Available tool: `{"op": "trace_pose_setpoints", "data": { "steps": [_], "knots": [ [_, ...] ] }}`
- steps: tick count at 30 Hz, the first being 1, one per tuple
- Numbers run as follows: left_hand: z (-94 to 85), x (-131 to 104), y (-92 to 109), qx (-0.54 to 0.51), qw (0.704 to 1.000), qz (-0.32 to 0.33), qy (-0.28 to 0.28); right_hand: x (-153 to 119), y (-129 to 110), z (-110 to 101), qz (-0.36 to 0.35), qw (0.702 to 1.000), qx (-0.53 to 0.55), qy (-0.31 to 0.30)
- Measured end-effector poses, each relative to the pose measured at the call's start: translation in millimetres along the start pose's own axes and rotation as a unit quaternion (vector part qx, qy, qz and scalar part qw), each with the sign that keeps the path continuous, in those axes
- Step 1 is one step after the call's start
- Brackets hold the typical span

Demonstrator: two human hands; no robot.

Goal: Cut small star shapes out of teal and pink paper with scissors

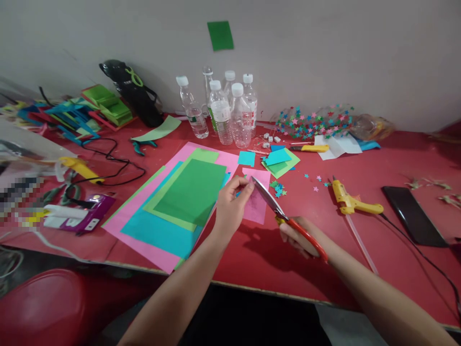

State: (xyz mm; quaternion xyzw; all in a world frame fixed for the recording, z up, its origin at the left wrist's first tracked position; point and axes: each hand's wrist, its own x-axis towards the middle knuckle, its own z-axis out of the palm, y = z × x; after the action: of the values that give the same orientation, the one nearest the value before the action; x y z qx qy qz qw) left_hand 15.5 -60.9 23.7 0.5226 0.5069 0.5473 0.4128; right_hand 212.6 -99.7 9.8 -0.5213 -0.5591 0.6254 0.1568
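Gripping metal-bladed scissors (276,208), star shapes (278,189) nearby

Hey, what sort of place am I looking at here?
Probably a craft workspace, though whether at home or in a workshop isn't clear. Signs: stacked coloured paper sheets, a yellow glue gun, and scissors in the right hand.

Single head-worn cam, facing forward and tipped down over the red table (248,264), sitting pretty close to it, with the grey wall (306,48) across the top of the view.
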Motion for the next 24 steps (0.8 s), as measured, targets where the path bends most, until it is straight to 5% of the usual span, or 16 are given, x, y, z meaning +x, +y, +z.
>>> {"op": "trace_pose_setpoints", "data": {
  "steps": [7, 10, 16, 19, 24],
  "knots": [
    [13.8, -4, -8, -0.069, 0.993, -0.083, -0.052, 8, 7, -5, -0.080, 0.985, 0.047, 0.142],
    [28.7, -11, -11, -0.067, 0.989, -0.082, -0.102, 12, 10, -8, -0.127, 0.978, 0.081, 0.147],
    [47.1, -21, -23, -0.100, 0.984, -0.092, -0.118, 18, 20, -9, -0.163, 0.964, 0.149, 0.145],
    [45.0, -19, -26, -0.104, 0.981, -0.095, -0.132, 20, 20, -10, -0.137, 0.960, 0.190, 0.156],
    [25.6, 3, -26, 0.014, 0.991, -0.018, -0.133, 21, 13, -25, -0.110, 0.932, 0.220, 0.265]
  ]
}}
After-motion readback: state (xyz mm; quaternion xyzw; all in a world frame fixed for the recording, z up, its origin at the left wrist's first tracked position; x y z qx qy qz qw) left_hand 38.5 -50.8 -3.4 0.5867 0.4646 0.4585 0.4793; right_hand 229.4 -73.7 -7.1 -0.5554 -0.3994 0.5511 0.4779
